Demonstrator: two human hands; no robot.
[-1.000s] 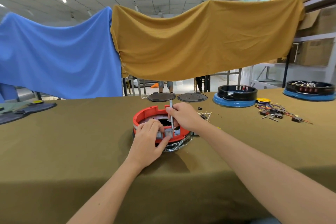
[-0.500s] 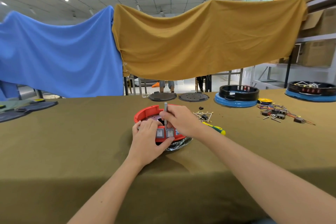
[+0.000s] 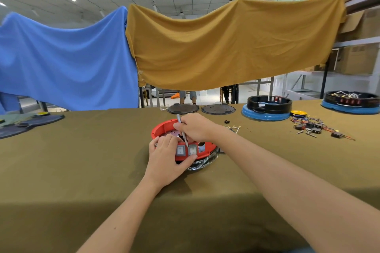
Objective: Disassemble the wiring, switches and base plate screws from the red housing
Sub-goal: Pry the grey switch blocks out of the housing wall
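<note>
From my head camera, the round red housing lies flat at the middle of the desk, which is covered in olive cloth. Its open side faces up, and its near wall, turned toward me, carries two grey rocker switches side by side. My left hand grips that near wall, fingers curled over the rim and thumb pressed just under the switches. My right hand is closed around a thin metal tool; its long axis runs steeply down and slightly toward me, the tip meeting the rim just above the switches. Farther back on the desk lie two dark round plates, two black-and-blue housings, and to the right a scatter of loose wires and switches. Behind, a blue cloth and a mustard cloth hang under a tiled ceiling.
</note>
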